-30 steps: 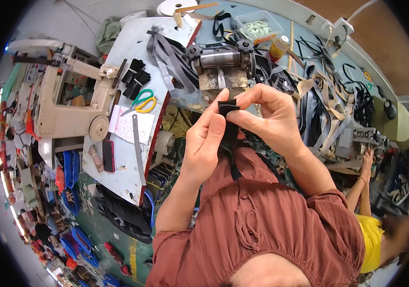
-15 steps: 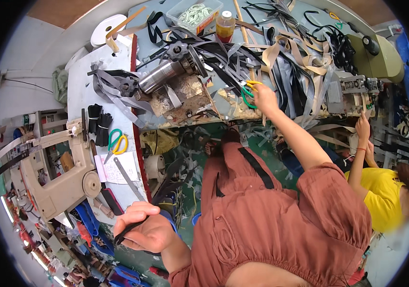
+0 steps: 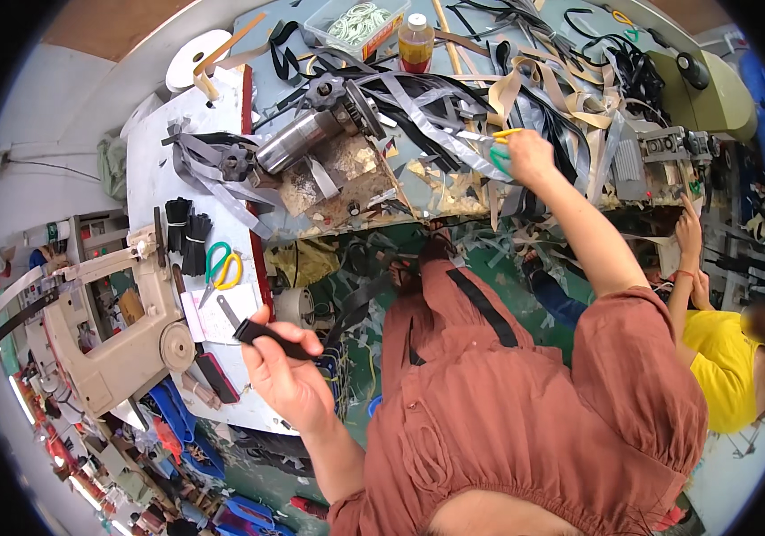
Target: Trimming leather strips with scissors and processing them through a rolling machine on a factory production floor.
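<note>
Between the thumb and fingers of my left hand (image 3: 291, 380) is a folded black strap (image 3: 262, 338), held above the white table's right edge. My right hand (image 3: 530, 158) grips scissors (image 3: 500, 159) with one yellow and one green handle. Their blades point left, over grey and black straps (image 3: 432, 121) on the blue-grey table; whether they touch a strap I cannot tell. A second pair of scissors (image 3: 222, 265) lies on a paper pad (image 3: 213, 317) near my left hand, beside two black strap bundles (image 3: 195, 239).
A machine with a metal cylinder (image 3: 298, 143) stands at the table's front. Behind it are a bottle (image 3: 416, 45) and a plastic box of cord (image 3: 357, 25). A sewing machine (image 3: 163, 348) stands at left. On the right, a person in yellow (image 3: 722, 362) works at another machine (image 3: 668, 147).
My right hand has moved right with the scissors, and a grey strap now lies beneath their blades. My left hand has risen and turned, showing more of the black strap.
</note>
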Motion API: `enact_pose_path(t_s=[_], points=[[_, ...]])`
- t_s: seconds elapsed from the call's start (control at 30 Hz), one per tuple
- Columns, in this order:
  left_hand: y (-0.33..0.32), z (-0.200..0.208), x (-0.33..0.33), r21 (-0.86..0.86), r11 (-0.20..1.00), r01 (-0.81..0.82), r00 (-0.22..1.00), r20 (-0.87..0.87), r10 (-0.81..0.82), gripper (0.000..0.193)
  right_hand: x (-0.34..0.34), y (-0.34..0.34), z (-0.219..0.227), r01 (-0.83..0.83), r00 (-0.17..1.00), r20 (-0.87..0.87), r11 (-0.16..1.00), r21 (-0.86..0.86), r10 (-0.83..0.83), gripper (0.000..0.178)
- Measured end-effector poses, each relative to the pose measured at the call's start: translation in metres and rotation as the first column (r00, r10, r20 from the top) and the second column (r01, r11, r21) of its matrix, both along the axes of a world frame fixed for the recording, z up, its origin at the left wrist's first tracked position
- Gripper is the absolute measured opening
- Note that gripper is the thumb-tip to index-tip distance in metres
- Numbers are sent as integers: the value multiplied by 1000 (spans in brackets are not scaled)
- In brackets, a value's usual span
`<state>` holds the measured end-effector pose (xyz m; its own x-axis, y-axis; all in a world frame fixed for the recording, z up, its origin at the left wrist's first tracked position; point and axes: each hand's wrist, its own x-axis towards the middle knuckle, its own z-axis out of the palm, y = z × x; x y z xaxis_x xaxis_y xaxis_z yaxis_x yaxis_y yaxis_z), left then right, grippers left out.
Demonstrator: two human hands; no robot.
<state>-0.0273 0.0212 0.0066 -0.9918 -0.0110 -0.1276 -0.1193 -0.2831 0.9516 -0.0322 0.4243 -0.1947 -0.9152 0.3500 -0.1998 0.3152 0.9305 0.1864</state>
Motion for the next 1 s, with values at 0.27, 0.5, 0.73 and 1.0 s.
enact_pose_path(t_s=[0.27, 0.5, 0.73, 1.0], points=[[5, -11, -5, -8, 992, 130, 990, -51, -130, 22, 44, 19, 63, 117, 749, -616, 963, -244, -246, 30], [18, 0, -9, -30, 995, 91, 996, 0, -91, 12, 77, -140, 154, -198, 945, -262, 296, -935, -197, 49], [18, -5, -3, -169, 970, 174, 980, -63, -187, 10, 78, -213, 164, -209, 976, -205, 54, -976, 75, 62], [19, -8, 0, -176, 956, 235, 971, -11, -240, 10, 87, -218, 166, -57, 998, -56, 38, -998, 43, 61]])
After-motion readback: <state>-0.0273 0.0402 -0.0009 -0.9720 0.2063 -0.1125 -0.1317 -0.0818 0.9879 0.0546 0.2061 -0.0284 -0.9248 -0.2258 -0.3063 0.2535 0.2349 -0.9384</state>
